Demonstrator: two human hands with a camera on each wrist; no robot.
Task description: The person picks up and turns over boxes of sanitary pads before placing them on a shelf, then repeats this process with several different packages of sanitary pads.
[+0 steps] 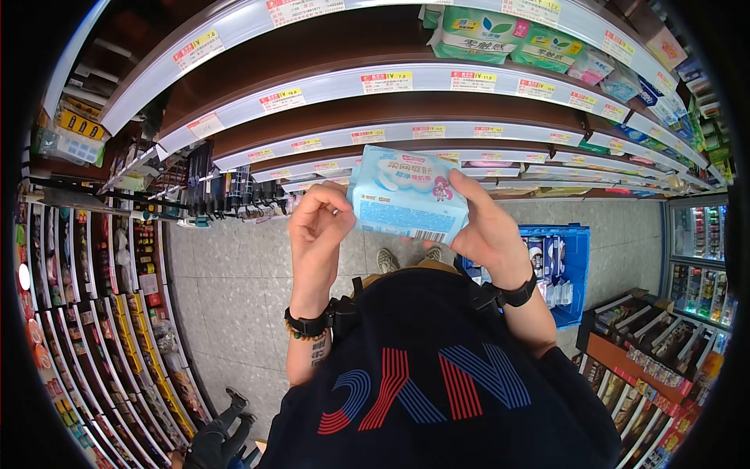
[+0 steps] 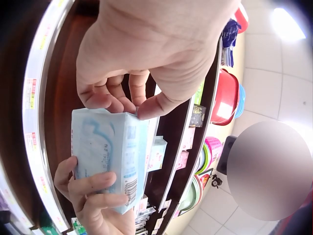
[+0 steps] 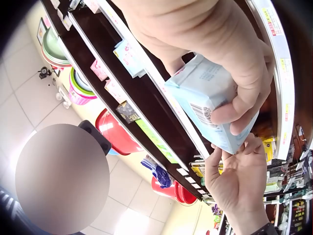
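1. Nearest the camera: dark shirt with red-and-blue striped lettering (image 1: 437,332).
2. Just beyond it, left hand (image 1: 319,227): thumb and fingertips pinch the left end of the light-blue, box-shaped pack in soft printed film (image 1: 406,194).
3. Right hand (image 1: 492,234): thumb and fingers curled round the pack's right end. Pack is up off the floor, between both hands, slightly tilted, barcode side toward the wearer.
4. Main risk, my read: film creases or tears at the left end if that pinch pulls hard against the right grip. Also, if the right hand loosens, the left has only an edge; pack likely swings or drops.
5. Lower right: blue plastic crate (image 1: 584,273) with packs inside, on grey speckled floor (image 1: 226,301). A drop probably hits floor or shoes (image 1: 387,260).
6. Far: brown shelves with white price-label edges (image 1: 336,90). Gap to pack unclear; a wide swing might bump an edge. Far right, green-and-white soft packs (image 1: 476,35).
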